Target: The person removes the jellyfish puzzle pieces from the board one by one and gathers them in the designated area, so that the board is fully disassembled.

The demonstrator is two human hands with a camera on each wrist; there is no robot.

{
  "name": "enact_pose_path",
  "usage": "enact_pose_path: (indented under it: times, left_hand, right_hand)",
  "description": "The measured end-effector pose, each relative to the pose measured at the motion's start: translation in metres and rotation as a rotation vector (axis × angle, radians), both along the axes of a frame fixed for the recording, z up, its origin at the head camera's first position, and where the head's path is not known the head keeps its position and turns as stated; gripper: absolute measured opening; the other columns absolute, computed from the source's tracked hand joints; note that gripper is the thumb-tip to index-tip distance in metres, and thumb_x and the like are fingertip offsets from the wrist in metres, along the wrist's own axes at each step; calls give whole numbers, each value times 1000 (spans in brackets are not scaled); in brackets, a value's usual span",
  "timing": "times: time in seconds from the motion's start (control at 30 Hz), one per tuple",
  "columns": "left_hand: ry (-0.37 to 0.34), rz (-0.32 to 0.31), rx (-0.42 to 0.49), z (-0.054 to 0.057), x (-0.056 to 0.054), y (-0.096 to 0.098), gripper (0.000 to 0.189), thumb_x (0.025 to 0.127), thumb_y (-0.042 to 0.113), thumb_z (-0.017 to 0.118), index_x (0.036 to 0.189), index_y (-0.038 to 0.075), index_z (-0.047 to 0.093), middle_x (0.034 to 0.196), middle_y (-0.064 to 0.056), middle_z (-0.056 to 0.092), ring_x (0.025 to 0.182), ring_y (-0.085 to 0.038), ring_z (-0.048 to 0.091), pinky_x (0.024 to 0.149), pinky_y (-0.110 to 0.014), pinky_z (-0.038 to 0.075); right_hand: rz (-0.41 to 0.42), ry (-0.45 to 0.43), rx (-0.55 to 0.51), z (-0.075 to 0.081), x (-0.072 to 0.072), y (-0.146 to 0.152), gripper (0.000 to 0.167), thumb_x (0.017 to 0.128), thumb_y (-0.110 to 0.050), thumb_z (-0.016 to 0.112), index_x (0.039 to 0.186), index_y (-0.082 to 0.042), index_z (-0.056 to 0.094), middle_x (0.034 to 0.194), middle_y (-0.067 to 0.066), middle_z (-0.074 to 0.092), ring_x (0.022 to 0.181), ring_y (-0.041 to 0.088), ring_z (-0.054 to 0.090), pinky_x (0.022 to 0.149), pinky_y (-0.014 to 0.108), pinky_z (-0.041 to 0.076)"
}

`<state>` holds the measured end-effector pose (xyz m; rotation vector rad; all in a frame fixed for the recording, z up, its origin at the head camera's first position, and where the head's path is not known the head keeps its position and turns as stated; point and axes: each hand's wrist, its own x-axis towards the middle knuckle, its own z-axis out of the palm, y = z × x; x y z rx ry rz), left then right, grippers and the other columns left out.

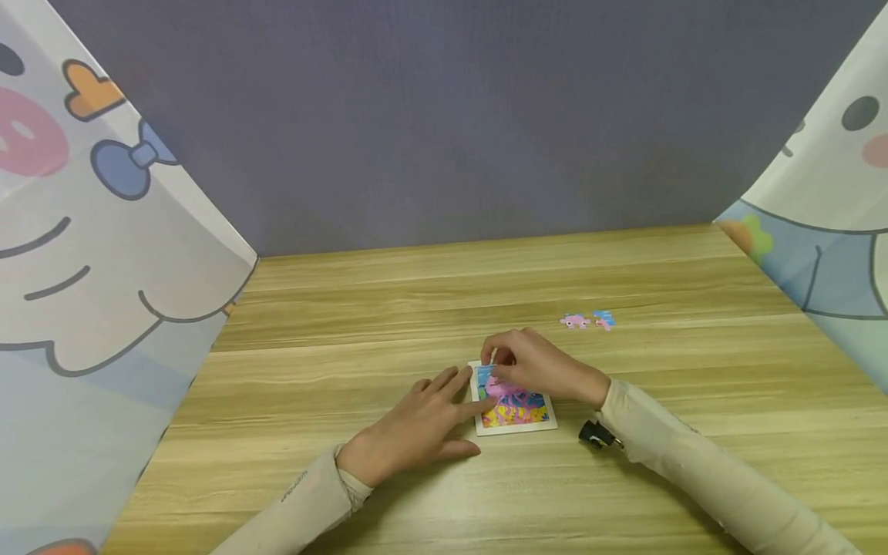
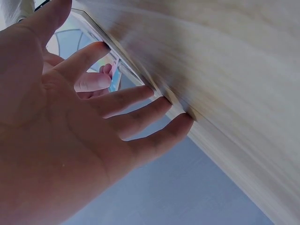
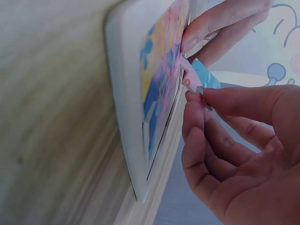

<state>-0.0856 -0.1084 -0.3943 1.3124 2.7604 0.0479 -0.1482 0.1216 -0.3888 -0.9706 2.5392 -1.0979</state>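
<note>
A pink and blue piece [image 3: 205,73] was held tilted over the upper part of a white-rimmed tray [image 3: 123,70]; whether the two touched could not be told. It was pinched between the thumb and fingers of the right hand [image 1: 534,362]. The tray, with a bright picture [image 1: 513,416] set in it, was apparently steadied by the left hand [image 1: 426,424], its fingers spread, one laid over the picture. Beyond, to the right, two loose pieces [image 1: 575,321] were seen side by side on the wooden surface [image 1: 347,339]. A piece was probably being fitted; next, alignment with its space and a flat press seemed to be called for.
</note>
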Motion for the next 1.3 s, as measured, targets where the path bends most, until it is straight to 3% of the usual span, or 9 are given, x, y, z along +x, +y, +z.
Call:
enact_pose_path:
  times: [0.83, 1.13, 1.3]
  left_hand:
    - [-18, 16, 3, 0, 0, 1, 64, 93, 57, 60, 150, 32, 45, 155, -23, 35, 140, -40, 38, 97, -57, 48]
    - [-45, 28, 9, 0, 0, 1, 64, 93, 56, 61, 151, 33, 45, 156, -23, 34, 141, -41, 37, 98, -59, 47]
    - [-50, 32, 8, -1, 0, 1, 64, 93, 56, 60, 151, 33, 44, 156, -23, 33, 141, -41, 36, 99, -59, 46]
  right_hand:
    - [-52, 20, -18, 11, -8, 11, 11, 91, -2, 68, 97, -10, 70, 83, 0, 72, 75, 10, 66, 68, 28, 54]
    - [-69, 19, -47, 16, -12, 20, 11, 92, -1, 67, 99, -9, 68, 81, 1, 71, 74, 23, 68, 65, 29, 53]
    - [-87, 39, -43, 19, -17, 27, 11, 92, -2, 66, 101, -9, 69, 83, 1, 71, 75, 19, 67, 66, 30, 53]
